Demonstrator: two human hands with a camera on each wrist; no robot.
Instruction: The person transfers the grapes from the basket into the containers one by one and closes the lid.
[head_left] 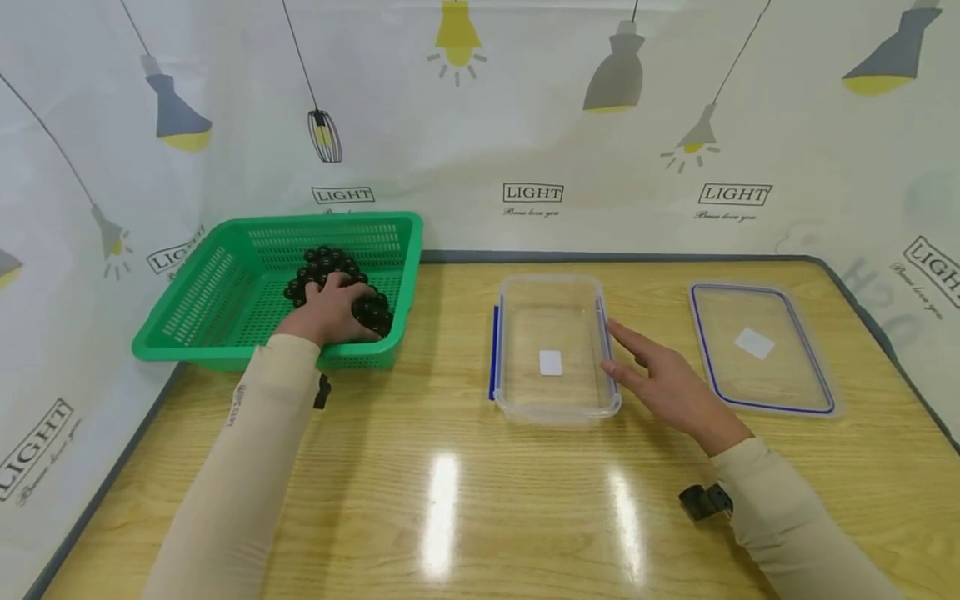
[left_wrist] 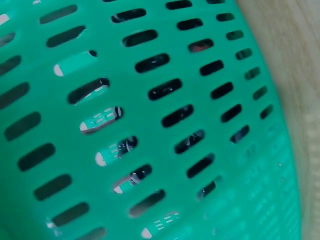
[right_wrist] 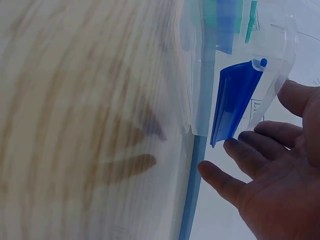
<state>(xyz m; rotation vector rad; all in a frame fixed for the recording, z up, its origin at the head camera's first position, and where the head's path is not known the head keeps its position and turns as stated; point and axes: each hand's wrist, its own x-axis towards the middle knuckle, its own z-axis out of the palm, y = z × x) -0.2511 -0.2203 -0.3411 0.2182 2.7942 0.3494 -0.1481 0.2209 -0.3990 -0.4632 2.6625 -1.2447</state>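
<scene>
In the head view a bunch of dark grapes point(head_left: 322, 262) lies in the right part of a green plastic basket point(head_left: 168, 312). My left hand point(head_left: 326, 312) reaches over the basket's near rim, its fingers and thumb spread around the grapes and gripping them. The left wrist view shows mostly the slotted basket wall point(left_wrist: 125, 120), with dark grapes behind the slots. At the middle of the table stands a clear lidless container point(head_left: 525, 392) with blue side clips. My right hand point(head_left: 663, 383) touches its right side with extended fingers, near the blue clip point(right_wrist: 237, 95).
A clear lid point(head_left: 761, 383) with a blue seal and a white label lies on the wooden table point(head_left: 525, 508), right of the container. Behind the table hangs a white sheet point(head_left: 465, 133) printed with lamps.
</scene>
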